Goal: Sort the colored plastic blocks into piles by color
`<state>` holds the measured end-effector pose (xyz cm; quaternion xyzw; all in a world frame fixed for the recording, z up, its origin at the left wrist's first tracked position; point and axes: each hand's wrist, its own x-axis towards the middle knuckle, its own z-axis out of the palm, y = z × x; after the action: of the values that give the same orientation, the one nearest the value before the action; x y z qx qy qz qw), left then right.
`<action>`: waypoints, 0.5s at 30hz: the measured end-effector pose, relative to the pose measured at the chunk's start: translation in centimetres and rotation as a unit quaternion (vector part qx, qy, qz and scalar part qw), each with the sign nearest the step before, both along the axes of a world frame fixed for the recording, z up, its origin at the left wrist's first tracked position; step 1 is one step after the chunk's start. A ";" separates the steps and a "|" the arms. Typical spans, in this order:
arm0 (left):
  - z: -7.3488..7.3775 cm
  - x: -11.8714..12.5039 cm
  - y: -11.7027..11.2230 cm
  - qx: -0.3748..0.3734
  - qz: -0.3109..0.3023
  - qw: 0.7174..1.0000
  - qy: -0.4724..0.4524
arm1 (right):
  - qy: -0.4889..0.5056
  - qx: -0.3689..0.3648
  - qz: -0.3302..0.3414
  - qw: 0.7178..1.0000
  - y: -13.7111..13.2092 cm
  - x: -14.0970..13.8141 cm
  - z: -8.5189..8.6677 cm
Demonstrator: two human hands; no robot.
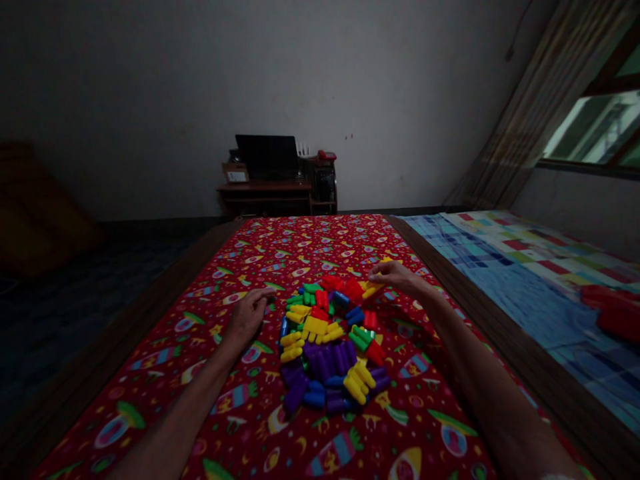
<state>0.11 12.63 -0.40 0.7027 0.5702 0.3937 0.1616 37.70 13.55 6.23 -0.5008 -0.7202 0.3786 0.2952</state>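
Note:
A pile of plastic toy blocks, with a purple block (325, 361) among them, lies on a red patterned cloth (325, 253). My right hand (394, 275) is at the far right edge of the pile, its fingers closed on a yellow toy block (371, 291). Part of that block is hidden by the fingers. To the left of the pile, my left hand (249, 315) rests on the cloth, fingers loosely stretched and holding nothing. Near the pile's middle is a flat yellow block (315, 328). Red blocks (353, 291) lie just left of my right hand, and a green block (313, 289) is farther left.
The cloth covers a long surface with a dark wooden edge (430, 247). Beyond it, a desk (270, 189) against the wall carries a black monitor (269, 157). A bed with a blue and checked sheet (520, 280) stands at right, below a curtained window (595, 127).

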 end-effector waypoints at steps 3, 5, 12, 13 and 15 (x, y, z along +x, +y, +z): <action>0.9 0.8 -0.6 0.009 0.002 1.000 -0.028 | 0.051 -0.007 0.005 0.999 -0.6 -0.7 1.2; 2.1 2.2 -1.4 0.042 -0.005 0.999 -0.017 | 0.070 -0.011 0.017 0.997 -1.0 -1.8 1.6; 5.8 8.8 -6.2 0.053 -0.175 0.982 0.047 | 0.078 0.027 0.127 0.989 -4.0 -7.2 1.2; 5.8 9.2 -6.6 0.036 -0.180 0.981 0.060 | 0.075 0.034 0.134 0.988 -4.5 -7.8 1.1; 5.5 9.5 -7.0 0.006 -0.167 0.982 0.083 | 0.071 0.046 0.137 0.987 -4.9 -8.4 1.2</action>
<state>9.66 5.59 5.12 0.8190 0.4542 0.3049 0.1733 29.29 8.66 7.39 -0.3549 -0.7763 0.4161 0.3135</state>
